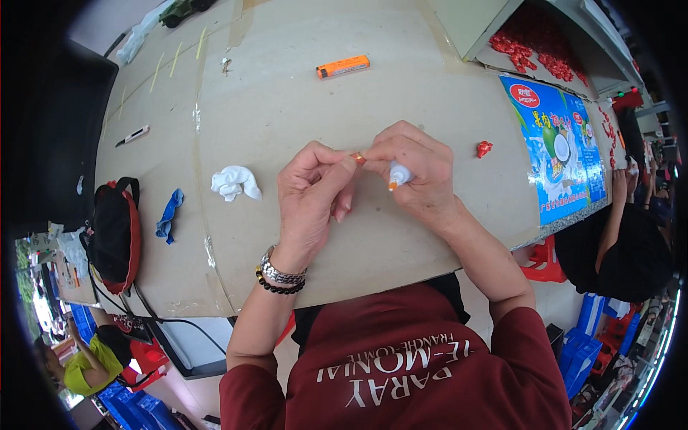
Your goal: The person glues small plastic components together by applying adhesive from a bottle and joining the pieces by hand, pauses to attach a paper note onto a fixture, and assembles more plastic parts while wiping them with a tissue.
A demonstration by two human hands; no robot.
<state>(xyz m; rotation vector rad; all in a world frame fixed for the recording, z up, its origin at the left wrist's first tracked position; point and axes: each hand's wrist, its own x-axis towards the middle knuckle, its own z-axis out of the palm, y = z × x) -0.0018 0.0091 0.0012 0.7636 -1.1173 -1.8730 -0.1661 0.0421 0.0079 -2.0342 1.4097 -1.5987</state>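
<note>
Over the middle of the table, my left hand (315,188) pinches a small red-orange piece (357,158) between thumb and index finger. My right hand (417,161) meets it there, its fingertips at the other end of the piece. Tucked in the curled fingers of my right hand is a small white glue tube (399,174), its orange-tipped nozzle pointing down toward me. The fingers hide much of both things. To the right of my hands lies a small red cluster (484,149), apart from them.
On the table (287,107) are an orange box (342,67), crumpled white tissue (235,183), a blue cloth strip (170,215), a cutter (133,135) and a black-red bag (115,233). Red pieces (534,46) fill a bin beyond a blue printed sheet (555,147). Other people sit nearby.
</note>
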